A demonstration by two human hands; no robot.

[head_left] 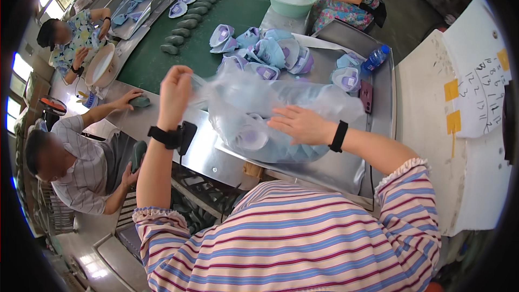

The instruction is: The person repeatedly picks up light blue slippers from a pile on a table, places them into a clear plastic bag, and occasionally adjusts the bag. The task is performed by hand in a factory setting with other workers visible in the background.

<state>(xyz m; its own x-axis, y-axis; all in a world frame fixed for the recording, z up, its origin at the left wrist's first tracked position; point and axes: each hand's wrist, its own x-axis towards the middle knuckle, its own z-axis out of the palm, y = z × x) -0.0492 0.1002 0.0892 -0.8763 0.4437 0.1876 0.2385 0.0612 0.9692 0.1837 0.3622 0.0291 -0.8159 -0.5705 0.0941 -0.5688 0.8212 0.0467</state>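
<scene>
A large clear plastic bag (235,100) lies on the metal worktop in front of me, with light-blue shoe uppers showing through it. My left hand (175,94) is raised at the bag's left end, fingers closed on its stretched, motion-blurred edge. Flat on top of the bag rests my right hand (303,124), fingers stretched out. One pale upper (253,132) shows through the plastic left of that hand. Just beyond the bag, blue and lilac shoe uppers (273,51) are heaped on the table, and a smaller stack of uppers (347,78) stands at the right.
A blue-capped bottle (374,60) and a phone (366,97) lie near the tray's right side. Dark green shoe lasts (189,24) line the green table (157,65). A co-worker (81,167) sits at the left; others work farther off. A green basin (289,2) stands beyond.
</scene>
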